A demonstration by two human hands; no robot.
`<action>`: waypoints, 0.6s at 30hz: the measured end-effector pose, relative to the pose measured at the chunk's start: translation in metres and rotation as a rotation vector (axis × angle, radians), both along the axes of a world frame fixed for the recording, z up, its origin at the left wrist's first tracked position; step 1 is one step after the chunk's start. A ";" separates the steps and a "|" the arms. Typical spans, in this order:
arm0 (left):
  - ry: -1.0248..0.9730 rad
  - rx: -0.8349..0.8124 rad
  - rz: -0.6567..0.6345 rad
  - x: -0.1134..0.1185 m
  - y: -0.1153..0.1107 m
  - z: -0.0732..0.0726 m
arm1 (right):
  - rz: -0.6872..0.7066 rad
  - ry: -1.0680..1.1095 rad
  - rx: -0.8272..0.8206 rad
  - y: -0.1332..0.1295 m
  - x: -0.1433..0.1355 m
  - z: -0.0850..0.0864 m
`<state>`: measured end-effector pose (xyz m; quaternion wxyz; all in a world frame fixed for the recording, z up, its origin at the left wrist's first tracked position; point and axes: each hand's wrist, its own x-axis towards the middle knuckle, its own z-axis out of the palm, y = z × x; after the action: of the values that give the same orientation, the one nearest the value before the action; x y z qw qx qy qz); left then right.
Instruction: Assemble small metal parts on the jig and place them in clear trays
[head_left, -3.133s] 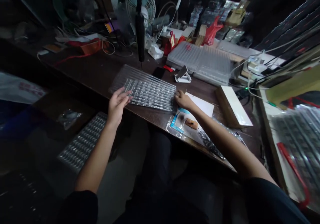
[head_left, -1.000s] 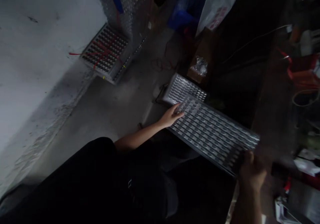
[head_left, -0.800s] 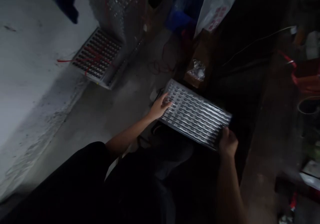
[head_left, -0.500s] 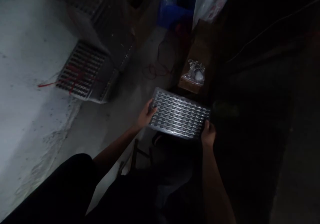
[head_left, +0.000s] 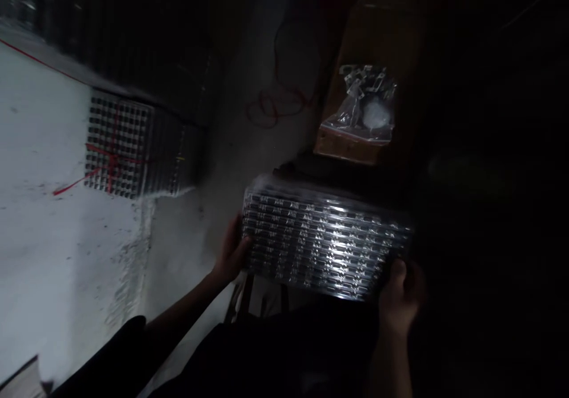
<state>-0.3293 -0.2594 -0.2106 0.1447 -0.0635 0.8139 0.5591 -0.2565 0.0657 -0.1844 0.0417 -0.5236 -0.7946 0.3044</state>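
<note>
A clear plastic tray [head_left: 306, 238] with rows of small shiny metal-looking parts is held up between both hands, slightly tilted down to the right. My left hand [head_left: 233, 247] grips its left end, thumb over the edge. At the right end my right hand [head_left: 402, 294] is closed on the tray, its thumb on top and the other fingers partly lost in shadow. Just beyond the tray, a clear zip bag [head_left: 355, 110] with small metal pieces and a white lump lies on a brown cardboard box [head_left: 349, 149].
Left of me, a stack of similar trays [head_left: 118, 143] tied with red string stands by the white wall [head_left: 40, 220]. A larger dark stack [head_left: 146, 36] is behind it. Orange-red cord [head_left: 271, 110] lies looped on the floor. Stool legs [head_left: 246, 297] show below the tray.
The tray has come closer to me and lower in view, still in both hands. The camera has turned and moved, so the box and bag look larger.
</note>
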 end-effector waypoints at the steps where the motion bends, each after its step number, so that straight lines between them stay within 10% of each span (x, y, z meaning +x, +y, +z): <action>1: 0.002 -0.004 -0.005 0.001 -0.001 0.002 | -0.002 -0.009 0.002 0.000 0.001 0.001; 9: -0.088 0.092 -0.107 -0.012 0.004 0.034 | -0.006 -0.076 0.081 0.012 0.013 0.011; 18: -0.215 0.031 -0.077 -0.016 0.025 0.026 | 0.051 -0.115 0.111 0.015 0.003 -0.010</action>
<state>-0.3454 -0.2344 -0.1845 0.2535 -0.0894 0.7869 0.5554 -0.2531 0.0807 -0.1944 0.0174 -0.5166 -0.8245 0.2303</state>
